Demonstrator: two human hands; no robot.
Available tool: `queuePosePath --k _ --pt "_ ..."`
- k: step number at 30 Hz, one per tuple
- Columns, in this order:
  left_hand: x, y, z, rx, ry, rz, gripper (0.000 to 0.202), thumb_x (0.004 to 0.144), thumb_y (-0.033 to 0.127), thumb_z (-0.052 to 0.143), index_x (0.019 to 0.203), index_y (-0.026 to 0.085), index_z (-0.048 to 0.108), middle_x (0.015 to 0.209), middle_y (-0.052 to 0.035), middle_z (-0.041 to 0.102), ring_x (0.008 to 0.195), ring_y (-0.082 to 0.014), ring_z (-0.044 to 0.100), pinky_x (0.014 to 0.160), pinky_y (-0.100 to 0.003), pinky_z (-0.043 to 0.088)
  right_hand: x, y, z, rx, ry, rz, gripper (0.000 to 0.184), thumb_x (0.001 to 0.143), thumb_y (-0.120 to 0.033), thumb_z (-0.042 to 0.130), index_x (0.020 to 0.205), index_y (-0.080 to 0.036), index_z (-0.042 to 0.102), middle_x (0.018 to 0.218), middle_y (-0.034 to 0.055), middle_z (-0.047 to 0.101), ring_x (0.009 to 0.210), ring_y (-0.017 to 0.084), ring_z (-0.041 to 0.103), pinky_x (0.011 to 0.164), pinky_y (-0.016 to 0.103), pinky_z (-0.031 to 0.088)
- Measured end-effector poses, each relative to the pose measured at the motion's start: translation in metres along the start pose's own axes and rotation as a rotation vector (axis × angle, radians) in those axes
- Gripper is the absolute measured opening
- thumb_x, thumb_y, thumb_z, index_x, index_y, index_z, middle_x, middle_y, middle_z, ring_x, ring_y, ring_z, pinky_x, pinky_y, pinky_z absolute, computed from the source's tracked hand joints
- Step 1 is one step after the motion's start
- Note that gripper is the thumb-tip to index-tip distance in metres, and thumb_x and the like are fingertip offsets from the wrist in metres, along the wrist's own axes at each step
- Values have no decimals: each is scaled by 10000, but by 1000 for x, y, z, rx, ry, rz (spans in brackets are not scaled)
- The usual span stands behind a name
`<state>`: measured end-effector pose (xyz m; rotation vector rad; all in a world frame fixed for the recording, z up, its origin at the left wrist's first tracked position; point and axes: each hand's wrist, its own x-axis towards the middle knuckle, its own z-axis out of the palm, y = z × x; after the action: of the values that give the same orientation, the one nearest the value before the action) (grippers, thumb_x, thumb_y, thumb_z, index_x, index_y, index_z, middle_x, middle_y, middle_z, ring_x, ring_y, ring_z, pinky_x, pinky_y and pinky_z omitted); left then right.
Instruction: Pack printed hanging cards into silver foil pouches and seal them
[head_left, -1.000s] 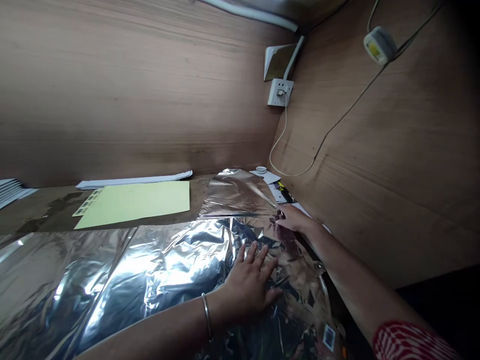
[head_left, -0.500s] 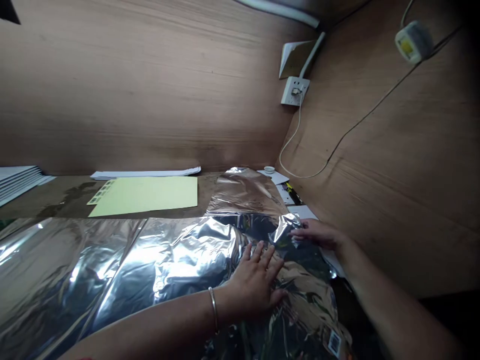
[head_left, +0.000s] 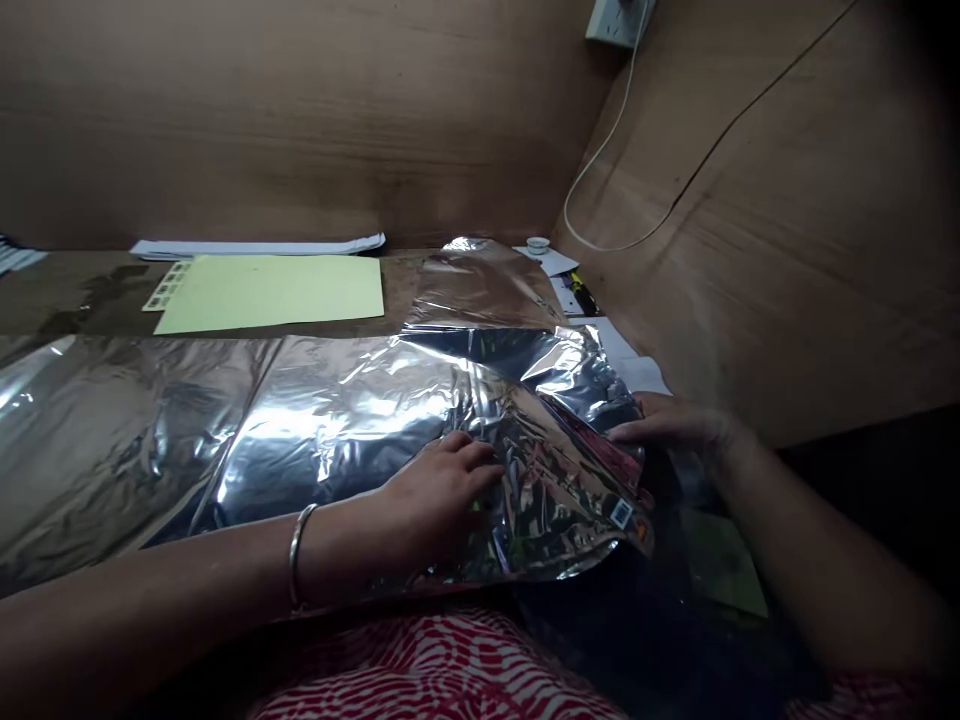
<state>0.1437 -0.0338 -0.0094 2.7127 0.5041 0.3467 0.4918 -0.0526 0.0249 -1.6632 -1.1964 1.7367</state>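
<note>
Shiny silver foil sheeting (head_left: 337, 450), wrinkled and with a crease across it, covers the front of the table. My left hand (head_left: 439, 490), a bangle at its wrist, rests on top with palm down and fingers slightly bent. It holds nothing. At the sheeting's right edge, my right hand (head_left: 667, 420) has thumb and fingers closed on the crumpled foil corner. Between the hands, a folded-over part of the foil lies at an angle, carrying a small barcode label (head_left: 621, 513) near its lower right corner.
Pale yellow sheets (head_left: 277, 292) lie behind the foil, in front of a white paper strip (head_left: 259, 246). Toward the back right corner are a small white dish (head_left: 538, 244), a yellow-black tool (head_left: 583, 296) and white papers (head_left: 637, 365). A cable (head_left: 574, 210) hangs along the wall.
The view has tipped downward. My left hand has slid left and nearer my body, its fingers now more bent. My right hand has drawn the foil edge right and nearer, and the labelled corner has shifted.
</note>
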Motion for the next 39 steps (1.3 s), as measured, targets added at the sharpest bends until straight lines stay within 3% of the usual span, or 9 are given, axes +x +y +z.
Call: queuePosePath --k 5,9,13,16,19,23,29,32,39 --pt "-14 2 10 -77 11 -12 413 885 265 615 1290 235 544 1312 -69 569 1170 -260 491 992 -427 419 -26 2 19 171 137 -145 283 701 -417 791 881 -226 686 843 2 711 783 193 672 756 308 534" --pt "-13 4 6 -105 21 -32 395 857 234 631 1245 213 566 1267 -78 587 1178 -265 478 993 -430 423 -34 18 34 255 174 -155 335 721 -566 729 769 -241 662 698 -6 681 601 176 641 610 307 555" --pt "-18 8 3 -135 23 -54 478 836 235 636 1301 214 524 1281 -79 570 1188 -283 461 990 -443 430 -45 27 52 172 121 -15 265 705 -344 819 888 -197 695 830 49 723 750 230 692 707 347 579" --pt "-22 13 -4 -212 9 -81 669 813 437 685 1400 233 438 1323 -91 536 1223 -301 439 1022 -464 412 -54 4 66 175 105 5 199 750 -319 784 867 -187 691 835 47 723 742 215 694 694 321 584" --pt "-24 20 -6 -276 -46 -179 1051 669 689 714 1510 235 276 1424 -134 433 1309 -353 373 1064 -496 377 -53 -36 80 259 83 2 126 755 -233 764 819 -166 678 748 48 711 628 182 673 586 269 578" --pt "-25 33 8 -279 -77 -281 1341 526 779 731 1555 177 116 1545 -203 238 1402 -434 228 1121 -558 273 -42 -72 101 382 151 74 39 817 -111 639 837 -140 658 708 59 694 556 171 648 556 284 590" --pt "-25 54 25 -302 190 -303 1004 759 554 677 1521 107 201 1516 -197 332 1398 -335 312 1164 -467 256 -34 -75 122 401 284 -1 91 846 -160 628 757 -179 632 615 29 663 501 163 623 495 271 584" --pt "-29 59 27 -297 224 -292 827 818 465 623 1486 118 282 1483 -181 390 1367 -325 366 1147 -477 284 -37 -67 117 374 309 -41 76 785 -184 715 762 -191 643 592 18 654 470 160 605 435 251 554" --pt "-34 60 35 -283 242 -280 934 732 539 703 1464 117 305 1461 -196 408 1349 -372 370 1138 -549 260 -47 -49 122 349 169 -137 93 769 -284 711 799 -216 655 678 42 685 611 216 672 595 332 612"
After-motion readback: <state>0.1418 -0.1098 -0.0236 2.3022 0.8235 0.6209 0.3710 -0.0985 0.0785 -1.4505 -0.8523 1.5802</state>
